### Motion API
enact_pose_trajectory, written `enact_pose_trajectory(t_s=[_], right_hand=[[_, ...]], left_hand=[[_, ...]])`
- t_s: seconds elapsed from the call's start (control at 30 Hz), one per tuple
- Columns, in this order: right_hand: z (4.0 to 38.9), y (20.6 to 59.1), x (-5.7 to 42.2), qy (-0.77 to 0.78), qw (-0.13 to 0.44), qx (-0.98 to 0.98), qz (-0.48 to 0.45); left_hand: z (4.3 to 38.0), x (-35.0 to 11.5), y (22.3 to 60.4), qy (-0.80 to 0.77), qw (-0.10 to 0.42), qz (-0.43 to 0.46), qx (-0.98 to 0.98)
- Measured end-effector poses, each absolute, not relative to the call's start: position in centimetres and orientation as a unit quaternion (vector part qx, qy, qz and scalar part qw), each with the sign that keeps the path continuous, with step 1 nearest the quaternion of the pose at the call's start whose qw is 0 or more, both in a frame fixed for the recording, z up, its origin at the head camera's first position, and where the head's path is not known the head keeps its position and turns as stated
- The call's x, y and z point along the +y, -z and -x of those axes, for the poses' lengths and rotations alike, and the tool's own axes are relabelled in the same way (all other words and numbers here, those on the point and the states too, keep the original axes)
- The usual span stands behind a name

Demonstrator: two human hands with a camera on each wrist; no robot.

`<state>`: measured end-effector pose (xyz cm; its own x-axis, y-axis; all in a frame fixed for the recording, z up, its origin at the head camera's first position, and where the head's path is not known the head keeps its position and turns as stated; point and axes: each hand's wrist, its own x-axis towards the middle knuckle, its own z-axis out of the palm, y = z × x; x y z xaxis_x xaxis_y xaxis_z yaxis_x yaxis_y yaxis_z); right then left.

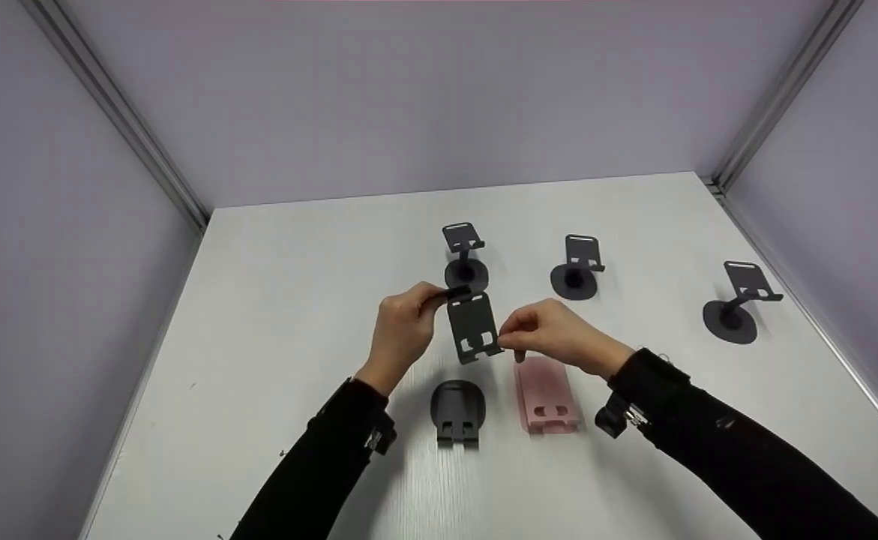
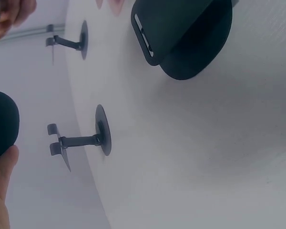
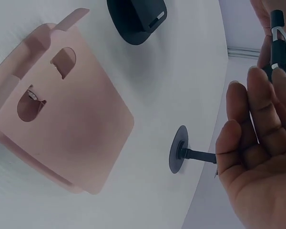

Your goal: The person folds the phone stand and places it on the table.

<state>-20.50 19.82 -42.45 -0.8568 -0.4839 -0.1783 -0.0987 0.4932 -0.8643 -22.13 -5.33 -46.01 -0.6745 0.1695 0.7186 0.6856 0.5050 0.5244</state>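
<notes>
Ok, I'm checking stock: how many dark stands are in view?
5: a held stand in the left hand, a folded stand nearer the person, and three unfolded farther back: left stand, middle stand, right stand.

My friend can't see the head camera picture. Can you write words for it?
A person's left hand and right hand hold a dark stand above a white table. Nearer the camera lie a folded dark stand and a folded pink stand, and three open stands are farther back.
</notes>
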Motion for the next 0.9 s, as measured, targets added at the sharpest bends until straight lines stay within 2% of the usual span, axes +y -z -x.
enact_pose_trajectory(t_s=[0.43, 0.9], right_hand=[[20.22, 42.26, 19.29, 0.463, 0.212, 0.841, 0.185], [19.88, 42.06, 19.16, 0.423, 0.178, 0.865, 0.204]], left_hand=[[21.76, -4.93, 45.8, 0.427, 0.31, 0.262, -0.808], [21.38, -4.47, 45.44, 0.444, 0.3, 0.246, -0.807]])
